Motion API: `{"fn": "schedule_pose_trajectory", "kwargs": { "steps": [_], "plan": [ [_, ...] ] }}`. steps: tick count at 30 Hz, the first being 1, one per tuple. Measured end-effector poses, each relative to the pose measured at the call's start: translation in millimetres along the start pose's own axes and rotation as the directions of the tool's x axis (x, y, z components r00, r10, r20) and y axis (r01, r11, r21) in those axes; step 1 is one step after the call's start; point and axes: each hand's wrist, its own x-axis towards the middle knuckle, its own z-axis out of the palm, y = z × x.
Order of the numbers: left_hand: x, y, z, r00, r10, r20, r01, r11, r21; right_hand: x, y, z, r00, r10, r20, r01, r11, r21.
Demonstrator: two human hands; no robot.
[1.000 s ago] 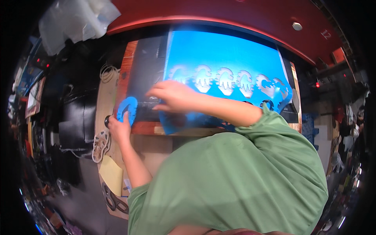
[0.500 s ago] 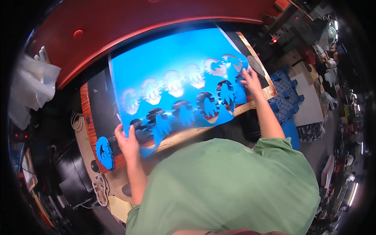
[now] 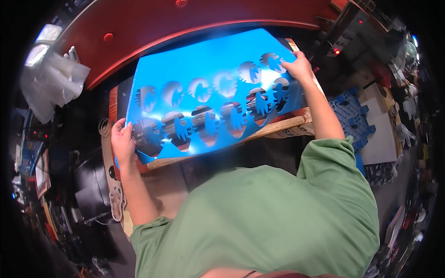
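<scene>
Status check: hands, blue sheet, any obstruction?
Left hand and right hand grip opposite ends of blue cut-out sheet. Sheet lifted over wooden board. Nothing blocking.

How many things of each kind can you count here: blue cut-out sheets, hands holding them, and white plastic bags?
blue sheet: 1
hands on it: 2 (left hand, right hand)
white plastic bag: 1
Total: 4

The place was a crowded workshop. A large machine with a curved red housing [image 3: 194, 23] stood over a wooden work bed [image 3: 278, 127], where a blue sheet [image 3: 208, 69] with rows of cut-out shapes lay. Cables [image 3: 104, 127], blue plastic pallets [image 3: 352, 120], crumpled plastic wrap [image 3: 53, 85] and cluttered shelves of gear surrounded the bench.
</scene>
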Motion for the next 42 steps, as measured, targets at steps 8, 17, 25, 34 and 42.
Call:
{"fn": "schedule_pose_trajectory", "kwargs": {
  "steps": [8,17,25,34,42],
  "plan": [
    [-93,-71,-45,1.000,0.009,0.021,-0.017,0.906,0.423,-74,98,-14,0.954,0.005,0.300,-0.079,0.969,0.233],
    [-8,-121,14,0.996,0.060,-0.063,-0.001,0.732,0.681,-58,121,54,0.997,0.066,0.039,-0.071,0.990,0.120],
    [15,-147,24,0.921,0.342,-0.187,-0.112,0.691,0.714,-40,108,68,0.975,0.023,-0.222,0.020,0.982,0.190],
    [64,-137,8,0.935,0.258,-0.243,-0.131,0.888,0.442,-27,105,89,0.946,0.053,-0.319,0.083,0.913,0.400],
    [30,-145,6,0.962,0.213,-0.173,-0.009,0.656,0.754,0,129,43,0.961,-0.049,-0.272,0.026,0.996,-0.087]
  ]
}}
